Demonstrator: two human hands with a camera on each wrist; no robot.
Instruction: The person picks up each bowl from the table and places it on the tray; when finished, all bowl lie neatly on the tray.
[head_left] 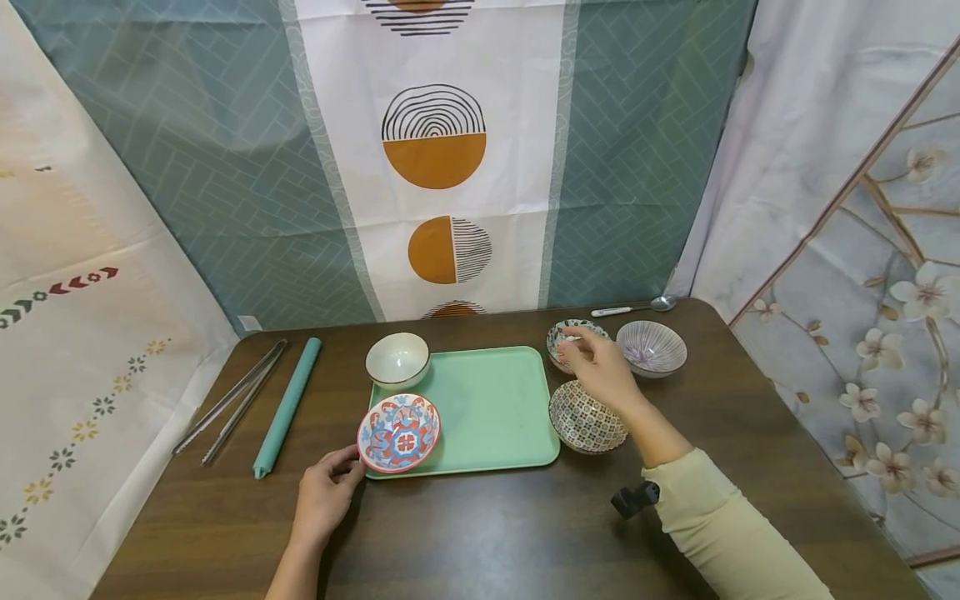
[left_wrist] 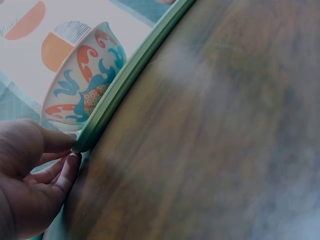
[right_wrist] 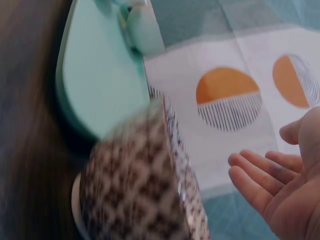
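Vividly patterned bowl beside left hand.

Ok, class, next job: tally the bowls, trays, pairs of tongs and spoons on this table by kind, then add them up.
Bowls: 5
Tray: 1
Pair of tongs: 1
Spoon: 1
Total: 8
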